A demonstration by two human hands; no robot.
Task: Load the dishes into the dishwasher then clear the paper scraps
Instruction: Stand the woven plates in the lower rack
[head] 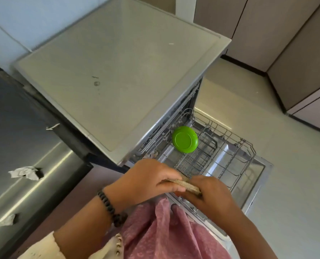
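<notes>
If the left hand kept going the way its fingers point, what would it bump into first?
Probably the right hand. The left hand points rightward along the flat speckled dish both hands grip, and the right hand's fingers hold its other end. Past that lies the dishwasher rack, though depth is unclear.

- A pale floor covers the right side, smooth and evenly lit.
- Beige cabinet fronts run along the far right, with a dark plinth where they meet the floor.
- A pale blue wall stands at the far left.
- A stainless steel counter fills the near left, with bright streaks of reflected light.
- An off-white worktop with a raised rim sits in the middle.
</notes>
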